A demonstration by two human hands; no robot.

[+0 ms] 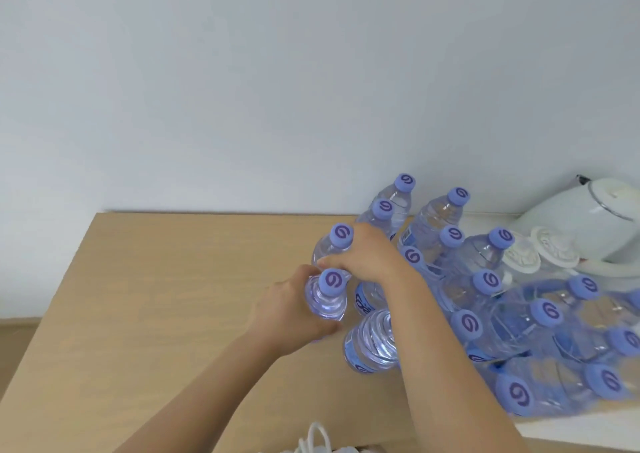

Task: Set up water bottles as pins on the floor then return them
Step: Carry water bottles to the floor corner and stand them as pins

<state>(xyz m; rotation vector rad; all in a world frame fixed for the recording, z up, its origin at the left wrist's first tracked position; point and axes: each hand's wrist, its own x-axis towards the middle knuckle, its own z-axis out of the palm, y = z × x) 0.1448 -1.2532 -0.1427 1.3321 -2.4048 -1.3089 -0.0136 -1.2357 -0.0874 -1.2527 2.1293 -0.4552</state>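
from the head view, my left hand (291, 310) grips a clear purple-capped plastic water bottle (327, 297) on the tan wooden tabletop (156, 297); my right hand (363, 255) grips another bottle (334, 245). crowded neighbours could topple if nudged. i count roughly seventeen bottles, blurred rightward.

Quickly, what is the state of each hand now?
Left hand: grips the near bottle.
Right hand: grips the bottle behind it.

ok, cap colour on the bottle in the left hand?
Light purple with a darker purple swirl, on the bottle the left hand grips; head view, the only one.
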